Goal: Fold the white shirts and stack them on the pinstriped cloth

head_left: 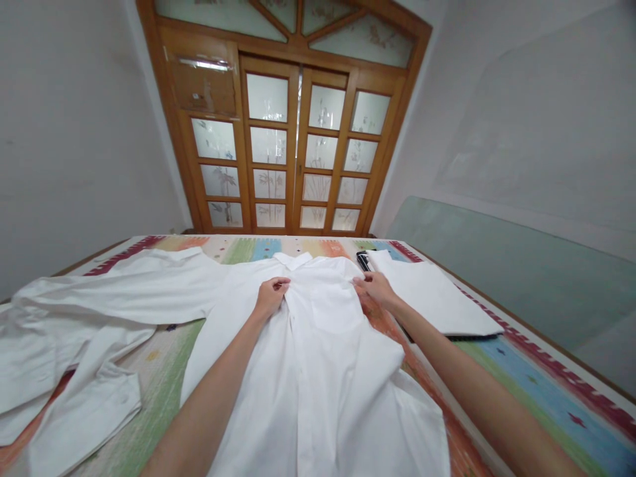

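A white button-up shirt [322, 344] lies spread out in front of me, its collar [293, 260] at the far end and its button front running toward me. My left hand [271, 295] is closed in a pinch on the cloth near the placket, just below the collar. At the shirt's right shoulder edge, my right hand [375, 286] pinches the fabric between thumb and fingers. To the left, white sleeves and more white cloth [99, 311] lie loosely; where one garment ends and another begins I cannot tell.
A folded white garment [437, 298] with something black beneath it lies at the right. Everything rests on a colourful striped cover [536, 377]. A pale green board [497, 258] stands along the right wall. Wooden doors with glass panes [298, 152] are at the back.
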